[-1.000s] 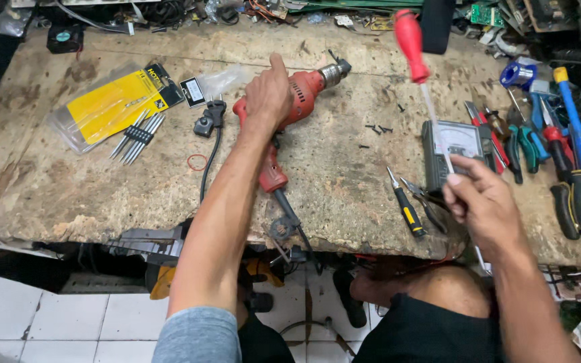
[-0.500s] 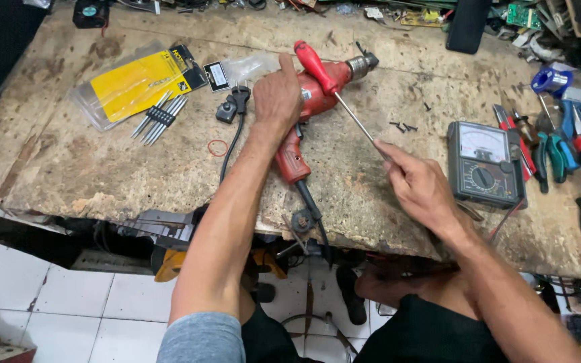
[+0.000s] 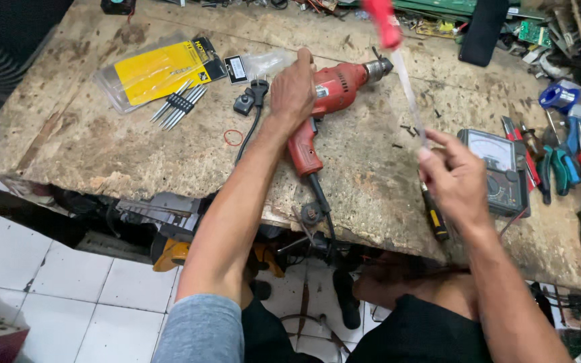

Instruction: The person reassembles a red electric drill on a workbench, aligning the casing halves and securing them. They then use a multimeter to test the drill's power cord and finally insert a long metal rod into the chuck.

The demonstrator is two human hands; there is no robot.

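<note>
The left hand (image 3: 292, 91) is clamped on the red drill (image 3: 331, 101), chuck pointing far-right, while the right hand (image 3: 455, 178) pinches the screwdriver (image 3: 398, 60) shaft just right of it.

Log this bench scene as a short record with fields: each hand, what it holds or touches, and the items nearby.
left hand: resting on the red electric drill, which lies on the workbench
right hand: raised, holding a red-handled screwdriver by its shaft, handle up and blurred
beside right hand: analog multimeter, yellow-and-black screwdriver
bench left: yellow packet, loose drill bits, red rubber band
bench right: pliers and other hand tools
</note>
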